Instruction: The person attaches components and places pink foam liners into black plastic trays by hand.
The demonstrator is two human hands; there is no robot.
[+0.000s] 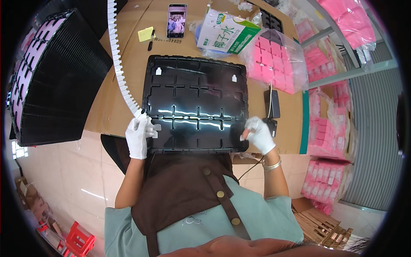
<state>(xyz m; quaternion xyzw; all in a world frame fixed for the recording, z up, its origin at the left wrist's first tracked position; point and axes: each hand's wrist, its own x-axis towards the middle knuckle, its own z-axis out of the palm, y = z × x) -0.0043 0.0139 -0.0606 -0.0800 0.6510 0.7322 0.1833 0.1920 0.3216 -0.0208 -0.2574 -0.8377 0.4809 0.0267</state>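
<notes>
**Gloved hands at black tray**

Left hand [137, 136], white-gloved, is pinching the near end of a long white notched plastic strip [116, 55] at the near left edge of the glossy black compartmented plastic tray [197, 103]. Right hand [258, 134], also gloved, is curling its fingers at the tray's near right corner, apparently gripping something small; cannot tell what. Tray is lying on the brown cardboard-covered table [107, 107]. Farther off, a smartphone [177, 20] is lying beyond the tray; a bag of pink blocks [276, 64] far right.
</notes>
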